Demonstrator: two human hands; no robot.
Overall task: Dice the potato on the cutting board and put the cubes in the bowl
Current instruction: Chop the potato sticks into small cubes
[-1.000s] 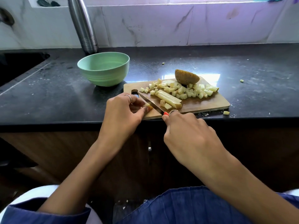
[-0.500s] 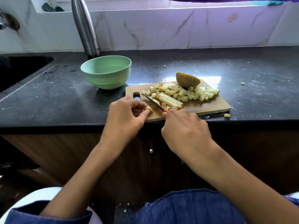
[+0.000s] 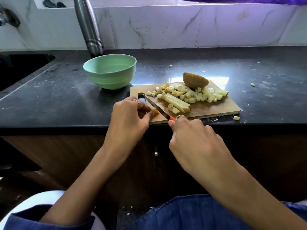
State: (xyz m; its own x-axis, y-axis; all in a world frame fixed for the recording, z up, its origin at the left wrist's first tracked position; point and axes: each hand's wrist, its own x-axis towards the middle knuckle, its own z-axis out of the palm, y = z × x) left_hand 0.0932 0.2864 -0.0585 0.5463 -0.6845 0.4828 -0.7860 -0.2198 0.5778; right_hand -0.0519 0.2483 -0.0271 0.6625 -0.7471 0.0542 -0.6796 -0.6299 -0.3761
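- Wooden cutting board lies at the front edge of the dark bench, its handle slot towards my left.
- Left hand rests on the board's near left corner, thumb and fingers pinching a small potato piece against the wood.
- Right hand is curled round the red knife handle — only the handle's tip shows past my fingers.
- Knife blade runs diagonally from that handle up towards the slot, its edge just beside the piece I am pinching.
- Potato strips lie together mid-board, with two loose cubes touching their near side.
- Diced cubes are heaped along the far part of the board, spreading to its right.
- Unpeeled potato half sits at the board's far edge, behind the heap and touching it.
- Green bowl stands on the bench just beside the board's far left corner — I see no cubes in it.
- Stray bits lie on the bench: one near the board's front right corner, another well to the right.
- Steel bottle stands behind the bowl against the tiled wall.
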